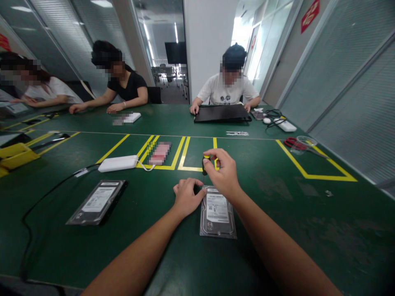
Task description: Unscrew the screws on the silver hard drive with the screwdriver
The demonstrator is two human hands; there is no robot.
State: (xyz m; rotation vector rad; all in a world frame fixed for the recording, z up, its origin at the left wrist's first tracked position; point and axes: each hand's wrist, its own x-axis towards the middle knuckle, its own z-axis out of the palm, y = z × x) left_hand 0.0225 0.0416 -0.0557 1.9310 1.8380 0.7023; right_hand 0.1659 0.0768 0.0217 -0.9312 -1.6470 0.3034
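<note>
A hard drive [217, 218] with a white label lies flat on the green table in front of me. My right hand [224, 170] is closed around the handle of a small yellow and black screwdriver [204, 166]. The screwdriver stands upright, its thin shaft pointing down at the drive's far left corner. My left hand [188, 197] rests at that same corner, thumb on the drive's edge and fingers curled near the screwdriver tip. Whether the fingers pinch something small there is hidden. Further left lies a second hard drive [98, 201].
A white power strip [119, 163] with a black cable lies left, beside a phone [159, 153]. Yellow tape marks the table. At right are red-handled scissors [293, 142], a clear plastic cup [304, 144] and small bits [328, 193]. Across, a person holds a black panel [222, 114]; two others sit left.
</note>
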